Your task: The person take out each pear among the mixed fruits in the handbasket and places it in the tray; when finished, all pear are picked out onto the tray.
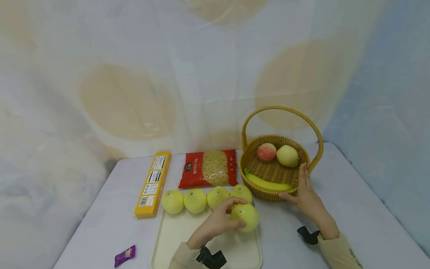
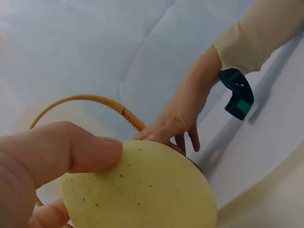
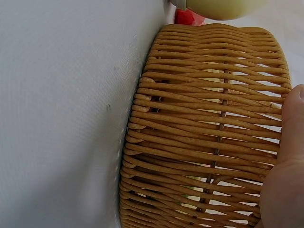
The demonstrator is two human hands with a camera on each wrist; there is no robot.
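My left hand (image 1: 220, 220) holds a round yellow-green fruit (image 1: 247, 218) between thumb and fingers, over the right side of a cream tray (image 1: 174, 239). In the left wrist view the fruit (image 2: 147, 190) has small dark specks, with the thumb pressed on its top. My right hand (image 1: 307, 198) rests on the near right rim of a woven basket (image 1: 268, 197), fingers straight and spread. The right wrist view shows the thumb (image 3: 292, 137) against the wickerwork. Inside the basket lie a banana (image 1: 267, 184), a red peach-like fruit (image 1: 266, 152) and a pale yellow fruit (image 1: 287, 155).
Several more yellow-green fruits (image 1: 195, 201) line the tray's far edge. Behind them is a red bag of pasta (image 1: 215, 168). A long yellow box (image 1: 152, 185) lies to the left, and a small purple packet (image 1: 125, 256) at the front left. The basket's tall handle (image 1: 280, 108) arches upward.
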